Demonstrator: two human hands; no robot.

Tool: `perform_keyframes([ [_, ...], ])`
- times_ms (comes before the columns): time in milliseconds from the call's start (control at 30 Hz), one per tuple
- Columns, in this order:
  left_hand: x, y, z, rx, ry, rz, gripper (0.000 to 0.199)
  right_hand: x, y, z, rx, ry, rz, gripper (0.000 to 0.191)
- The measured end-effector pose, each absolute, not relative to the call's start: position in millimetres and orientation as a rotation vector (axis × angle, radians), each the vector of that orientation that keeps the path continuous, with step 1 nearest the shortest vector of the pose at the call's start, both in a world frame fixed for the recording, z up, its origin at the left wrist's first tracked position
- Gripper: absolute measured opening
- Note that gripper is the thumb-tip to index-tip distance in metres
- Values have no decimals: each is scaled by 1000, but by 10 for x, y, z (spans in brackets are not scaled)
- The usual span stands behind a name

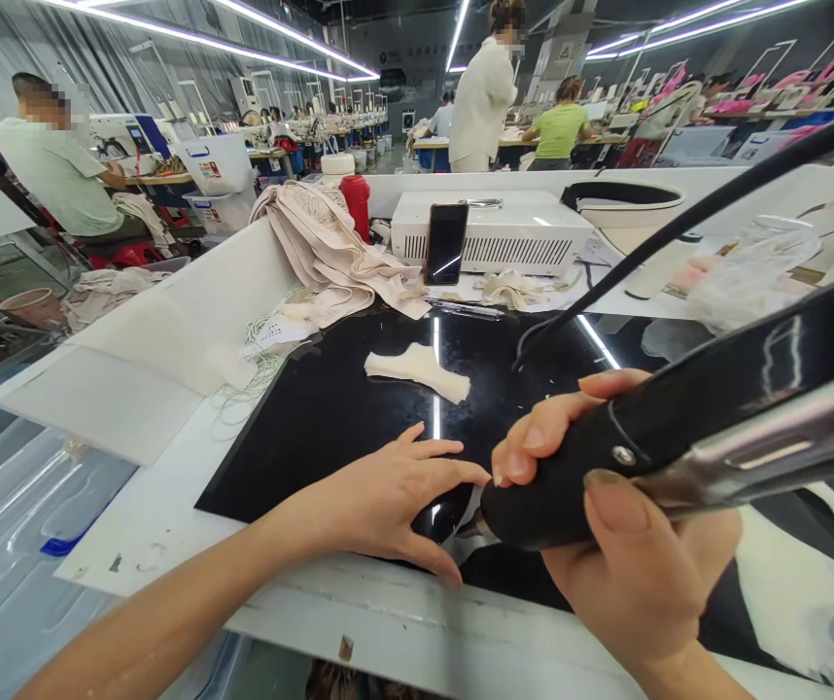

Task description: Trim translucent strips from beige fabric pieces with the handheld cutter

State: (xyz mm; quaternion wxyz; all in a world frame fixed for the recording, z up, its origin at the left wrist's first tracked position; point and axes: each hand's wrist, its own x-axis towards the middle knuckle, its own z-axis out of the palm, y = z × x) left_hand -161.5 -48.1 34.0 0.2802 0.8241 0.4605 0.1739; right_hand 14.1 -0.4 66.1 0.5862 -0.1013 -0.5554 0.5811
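My right hand [628, 554] is wrapped round a thick black handheld tool [548, 476] with a long metal lever along its side. The tool's metal tip points down at the glossy black board [278, 437]; what lies under the tip is partly hidden. My left hand [406, 491] is spread, fingers apart, low over the board beside the tip, holding nothing visible. Beyond it lies a small cream fabric piece [417, 369], wider at both ends. At the lower right is a larger cream piece [788, 574], partly covered by my right hand and the tool.
A black cable [665, 243] crosses the right side. Behind the board stand a white vented box [526, 233], a phone [447, 245] leaning on it, and heaped beige fabric [322, 233]. Clear plastic bags [759, 262] lie at right. Several people work at machines beyond.
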Motion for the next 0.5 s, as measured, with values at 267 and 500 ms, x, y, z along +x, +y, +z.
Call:
perform_keyframes([
  [267,-1612,-488,320,2222,1238,483,80,165,30,693,-271,-1262,1355,36],
  [500,-1610,-476,332,2215,1236,456,84,130,-45,650,-229,-1292,1389,36],
])
